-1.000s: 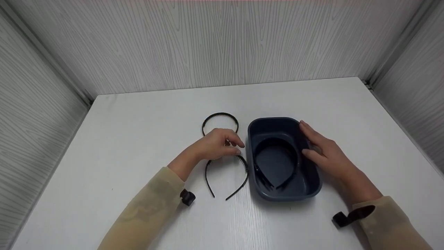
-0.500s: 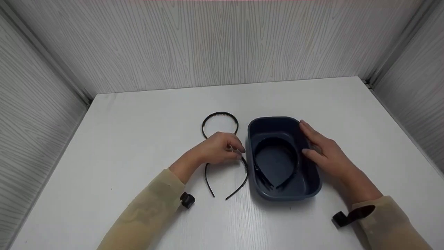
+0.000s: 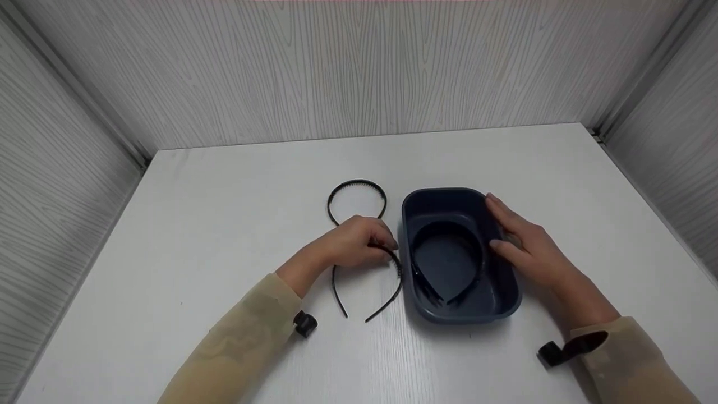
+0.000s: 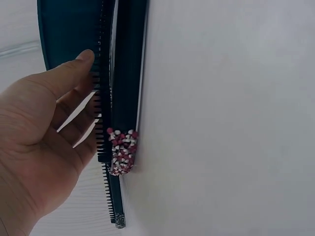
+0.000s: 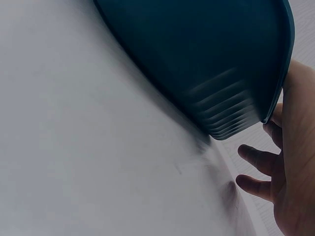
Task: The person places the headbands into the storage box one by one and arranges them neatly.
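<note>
Two thin black toothed headbands lie on the white table left of a dark blue plastic basin (image 3: 465, 320). My left hand (image 3: 356, 238) pinches the top arc of the near headband (image 3: 400, 272) between thumb and fingers; part of the arc is hidden. Beyond it is the far headband (image 3: 358, 182), its lower part behind the hand. In the left wrist view, the thumb presses the comb teeth (image 4: 101, 118), beside a tip with pink and white beads (image 4: 123, 152). My right hand (image 3: 530, 249) holds the basin's right rim, thumb inside. A black headband (image 3: 428, 289) lies in the basin.
White wood-grain panels stand behind the table (image 3: 224, 196) and on both sides. The near headband's right side runs close along the basin's left wall. Each wrist carries a small black camera mount, the left one (image 3: 305, 324) hanging low over the tabletop.
My left hand has come slightly down toward the near headband, and its fingers have closed on the top arc. The right hand stays on the basin.
</note>
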{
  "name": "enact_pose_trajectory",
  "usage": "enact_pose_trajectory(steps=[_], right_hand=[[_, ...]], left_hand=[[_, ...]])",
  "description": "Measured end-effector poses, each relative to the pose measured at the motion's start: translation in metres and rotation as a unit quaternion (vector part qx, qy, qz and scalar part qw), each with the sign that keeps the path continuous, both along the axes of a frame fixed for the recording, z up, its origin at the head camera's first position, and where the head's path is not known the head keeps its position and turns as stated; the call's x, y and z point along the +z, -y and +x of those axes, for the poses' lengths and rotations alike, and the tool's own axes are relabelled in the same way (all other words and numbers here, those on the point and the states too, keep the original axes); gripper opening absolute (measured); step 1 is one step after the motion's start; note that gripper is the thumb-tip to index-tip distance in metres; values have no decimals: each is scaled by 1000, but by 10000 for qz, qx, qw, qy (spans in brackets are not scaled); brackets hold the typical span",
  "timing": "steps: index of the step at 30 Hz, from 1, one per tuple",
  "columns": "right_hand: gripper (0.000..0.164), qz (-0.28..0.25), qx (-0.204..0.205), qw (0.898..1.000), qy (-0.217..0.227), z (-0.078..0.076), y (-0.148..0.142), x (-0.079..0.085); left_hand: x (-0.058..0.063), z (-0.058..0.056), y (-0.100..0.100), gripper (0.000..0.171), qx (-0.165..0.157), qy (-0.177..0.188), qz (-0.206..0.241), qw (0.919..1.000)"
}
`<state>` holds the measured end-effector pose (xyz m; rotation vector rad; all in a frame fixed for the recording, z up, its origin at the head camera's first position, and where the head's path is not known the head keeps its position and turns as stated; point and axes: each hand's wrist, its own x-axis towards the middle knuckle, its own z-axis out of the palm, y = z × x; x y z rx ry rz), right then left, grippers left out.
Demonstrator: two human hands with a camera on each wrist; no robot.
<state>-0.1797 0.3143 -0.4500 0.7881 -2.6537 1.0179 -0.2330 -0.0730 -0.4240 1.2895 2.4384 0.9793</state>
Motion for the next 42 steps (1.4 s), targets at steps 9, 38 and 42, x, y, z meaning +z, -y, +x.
enact_pose_trajectory(steps=[9, 38, 42], right_hand=[[70, 31, -48, 10000, 43, 0, 0, 0], [71, -12, -36, 9999, 116, 0, 0, 0], [70, 32, -76, 9999, 145, 0, -1, -1]], left_hand=[[-1, -1, 0, 16, -22, -68, -286, 9996], [-4, -2, -3, 13, -33, -232, -517, 9984], [-3, 0, -4, 14, -20, -207, -487, 9986]])
